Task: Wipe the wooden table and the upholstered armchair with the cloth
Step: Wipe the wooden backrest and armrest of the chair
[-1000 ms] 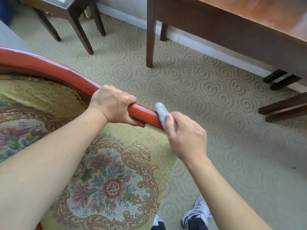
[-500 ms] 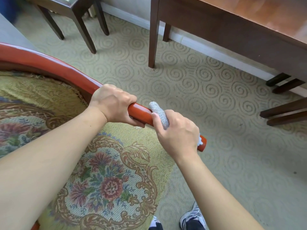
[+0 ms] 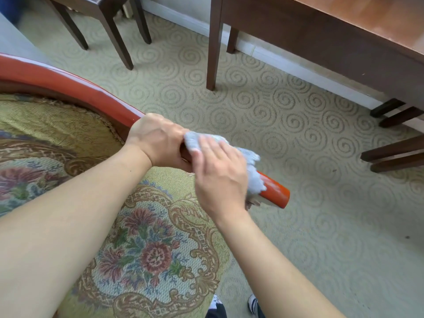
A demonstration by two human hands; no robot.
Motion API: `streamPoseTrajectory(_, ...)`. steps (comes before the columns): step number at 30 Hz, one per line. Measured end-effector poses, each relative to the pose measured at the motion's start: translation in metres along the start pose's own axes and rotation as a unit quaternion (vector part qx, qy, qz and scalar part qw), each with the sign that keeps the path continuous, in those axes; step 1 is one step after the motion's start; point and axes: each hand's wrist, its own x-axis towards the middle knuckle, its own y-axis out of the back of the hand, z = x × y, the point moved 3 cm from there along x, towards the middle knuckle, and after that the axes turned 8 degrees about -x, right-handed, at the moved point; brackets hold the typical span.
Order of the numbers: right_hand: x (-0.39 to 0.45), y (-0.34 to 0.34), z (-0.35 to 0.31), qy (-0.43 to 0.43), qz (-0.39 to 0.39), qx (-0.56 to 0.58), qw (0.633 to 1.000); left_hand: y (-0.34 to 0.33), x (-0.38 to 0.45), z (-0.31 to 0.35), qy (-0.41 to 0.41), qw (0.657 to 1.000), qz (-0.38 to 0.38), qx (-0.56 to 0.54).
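Armchair (image 3: 128,237): seen from above; seat upholstered in green-gold tapestry with floral medallions. A glossy red-orange wooden rail (image 3: 75,88) is curved round the far edge of the seat and ends in a rounded tip (image 3: 278,195) past the seat's right edge, above the carpet.

Left hand (image 3: 158,138): fingers clenched round the rail just short of its end portion, knuckles up, thumb underneath.

Cloth (image 3: 229,154): grey-white, fluffy; draped over the rail between the left hand and the tip. Its near end is touching the left hand; its ragged far end is hanging just short of the tip.

Right hand (image 3: 220,173): laid over the cloth, fingers (image 3: 206,148) fairly straight and pressed onto it, pointed toward the left hand. Whether the thumb is curled beneath the rail cannot be told.

Bench (image 3: 358,28): dark wood with a reddish-brown top, at the upper right beside a white skirting board; two legs are shown. Well apart from the armchair.

Chair legs (image 3: 114,28): dark, at the upper left, stood on the carpet. Further dark wooden bars (image 3: 394,152) are shown at the right edge.

Carpet (image 3: 298,125): pale green with a spiral pattern.

Shoes (image 3: 252,302): white with dark stripes, partly shown at the bottom edge beside the seat.
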Motion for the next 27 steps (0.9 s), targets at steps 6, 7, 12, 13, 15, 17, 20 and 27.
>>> streamPoseTrajectory(6,-0.011,0.000,0.016,0.097,0.044,-0.035,0.994,-0.004,0.000,0.000,-0.024,1.000,-0.006,0.016)
streamPoseTrajectory(7,-0.017,0.002,0.026,0.100,0.062,-0.034,0.992,-0.005,-0.001,0.000,-0.026,0.999,-0.002,0.020)
streamPoseTrajectory(12,-0.041,0.010,0.070,0.087,0.106,0.003,0.991,-0.004,-0.001,-0.002,-0.002,0.999,-0.017,0.037)
streamPoseTrajectory(13,-0.047,0.012,0.081,0.077,0.109,0.014,0.991,-0.003,0.000,-0.003,0.005,0.999,-0.024,0.039)
streamPoseTrajectory(15,-0.059,0.015,0.099,0.054,0.118,0.029,0.991,-0.001,0.001,-0.002,0.029,0.997,-0.053,0.037)
streamPoseTrajectory(17,-0.071,0.018,0.113,0.036,0.122,0.039,0.991,0.000,-0.002,0.004,0.049,0.996,-0.072,0.015)
streamPoseTrajectory(20,-0.075,0.028,0.125,0.015,0.082,0.064,0.994,0.002,-0.013,0.022,0.083,0.994,-0.051,-0.045)
streamPoseTrajectory(27,-0.064,0.062,0.159,-0.180,-0.149,0.156,0.960,0.013,-0.030,0.094,0.183,0.958,-0.008,-0.223)
